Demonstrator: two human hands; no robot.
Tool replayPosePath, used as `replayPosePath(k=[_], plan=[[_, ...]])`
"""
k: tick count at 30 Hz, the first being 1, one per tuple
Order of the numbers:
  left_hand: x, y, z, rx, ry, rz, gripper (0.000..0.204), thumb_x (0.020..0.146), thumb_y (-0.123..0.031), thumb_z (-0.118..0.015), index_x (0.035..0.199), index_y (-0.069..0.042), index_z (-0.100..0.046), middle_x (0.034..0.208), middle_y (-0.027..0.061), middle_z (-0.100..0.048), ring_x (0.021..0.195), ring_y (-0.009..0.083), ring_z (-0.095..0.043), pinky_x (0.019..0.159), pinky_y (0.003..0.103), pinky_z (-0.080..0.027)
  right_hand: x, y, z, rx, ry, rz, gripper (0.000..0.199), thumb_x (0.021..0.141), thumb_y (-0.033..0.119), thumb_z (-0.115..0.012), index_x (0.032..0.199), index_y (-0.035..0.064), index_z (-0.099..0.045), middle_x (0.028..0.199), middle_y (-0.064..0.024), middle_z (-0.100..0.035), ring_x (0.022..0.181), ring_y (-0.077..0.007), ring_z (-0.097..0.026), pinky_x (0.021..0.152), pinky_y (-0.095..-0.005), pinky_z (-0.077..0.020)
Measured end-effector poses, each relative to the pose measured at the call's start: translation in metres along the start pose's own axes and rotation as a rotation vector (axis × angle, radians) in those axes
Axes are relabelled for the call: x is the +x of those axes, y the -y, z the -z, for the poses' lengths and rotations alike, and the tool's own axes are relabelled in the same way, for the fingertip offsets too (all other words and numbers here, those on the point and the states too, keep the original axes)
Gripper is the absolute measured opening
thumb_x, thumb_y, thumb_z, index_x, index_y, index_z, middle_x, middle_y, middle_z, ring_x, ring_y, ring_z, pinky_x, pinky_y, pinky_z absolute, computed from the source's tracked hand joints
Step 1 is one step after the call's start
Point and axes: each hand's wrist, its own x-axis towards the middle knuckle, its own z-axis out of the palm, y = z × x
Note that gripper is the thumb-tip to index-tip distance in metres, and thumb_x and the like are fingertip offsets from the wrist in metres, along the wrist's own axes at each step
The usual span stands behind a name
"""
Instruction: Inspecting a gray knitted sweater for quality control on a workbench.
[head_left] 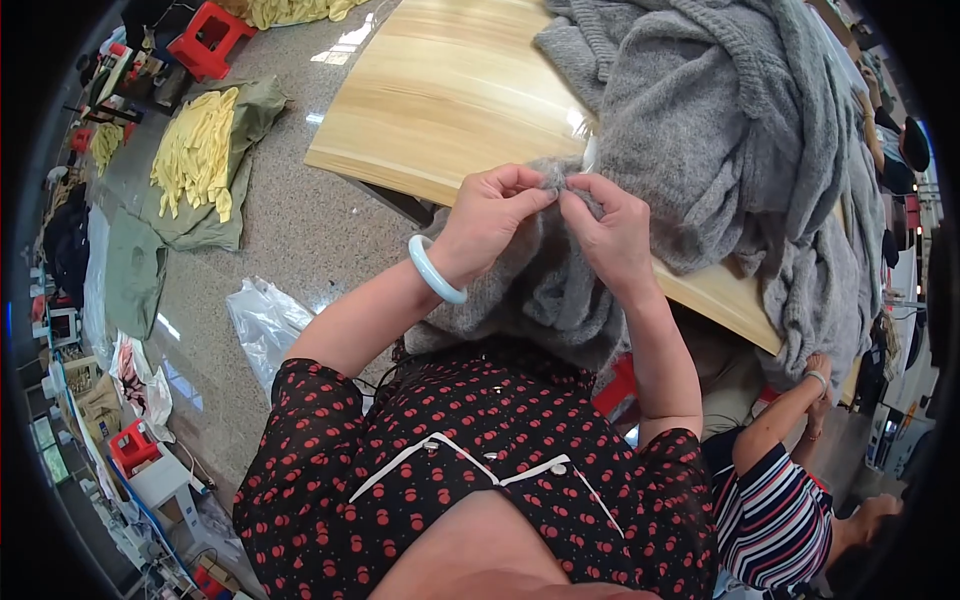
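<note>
Between my two hands, at the near edge of the table, a bit of a fuzzy grey knit garment [535, 290] is pinched and held up. My left hand [487, 218] closes thumb and forefinger on it from the left; a pale bangle circles that wrist. Facing it, almost touching, my right hand [612, 232] pinches the same knit fabric. The rest of the garment hangs down over my lap. Whether a small tool or thread sits between the fingertips is too small to make out.
A heap of grey knitwear [690, 130] covers the right of the wooden table [450, 90]. A co-worker in a striped top [775, 510] sits at my right. Yellow garments [197, 150] lie on a green cloth on the floor, near a red stool [208, 42] and a clear plastic bag [265, 325].
</note>
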Motion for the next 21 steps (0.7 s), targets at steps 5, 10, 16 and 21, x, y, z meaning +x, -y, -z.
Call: replayPosePath(k=[5, 10, 16, 21], plan=[[0.001, 0.015, 0.002, 0.491, -0.083, -0.381, 0.005, 0.081, -0.001, -0.058, 0.084, -0.004, -0.057, 0.077, -0.0033, -0.055, 0.067, 0.0027, -0.049, 0.061, 0.017, -0.04, 0.002, -0.013, -0.011, -0.038, -0.063, 0.137, 0.011, 0.075, 0.007, -0.058, 0.083, -0.0009, -0.06, 0.067, -0.0086, -0.059, 0.061, -0.0082, -0.054, 0.057, -0.0234, -0.0432], [0.007, 0.007, 0.023, 0.154, 0.112, 0.082, 0.008, 0.087, -0.008, -0.05, 0.091, -0.004, -0.055, 0.083, -0.0018, -0.056, 0.074, 0.0042, -0.051, 0.067, 0.02, -0.042, -0.003, -0.011, -0.016, -0.047, 0.007, 0.089, 0.013, 0.073, 0.004, -0.059, 0.085, 0.0003, -0.059, 0.075, -0.0108, -0.06, 0.069, -0.0144, -0.058, 0.063, -0.0262, -0.0449], [-0.002, -0.027, 0.025, -0.074, 0.145, 0.236, 0.01, 0.085, -0.011, -0.053, 0.092, -0.003, -0.055, 0.08, -0.0022, -0.056, 0.069, 0.0047, -0.051, 0.06, 0.018, -0.04, -0.005, -0.011, 0.025, -0.003, 0.267, -0.05, 0.019, 0.07, -0.001, -0.056, 0.089, -0.0002, -0.058, 0.091, -0.0138, -0.057, 0.08, -0.025, -0.057, 0.07, -0.0292, -0.0446], [-0.004, -0.015, 0.038, 0.315, 0.183, 0.154, 0.01, 0.076, 0.0, -0.054, 0.086, -0.002, -0.057, 0.076, -0.0021, -0.056, 0.064, 0.0059, -0.051, 0.059, 0.019, -0.041, -0.004, -0.04, 0.052, -0.289, -0.029, 0.212, 0.024, 0.068, -0.008, -0.049, 0.09, -0.0012, -0.057, 0.087, -0.013, -0.056, 0.078, -0.0277, -0.057, 0.07, -0.0307, -0.0449]])
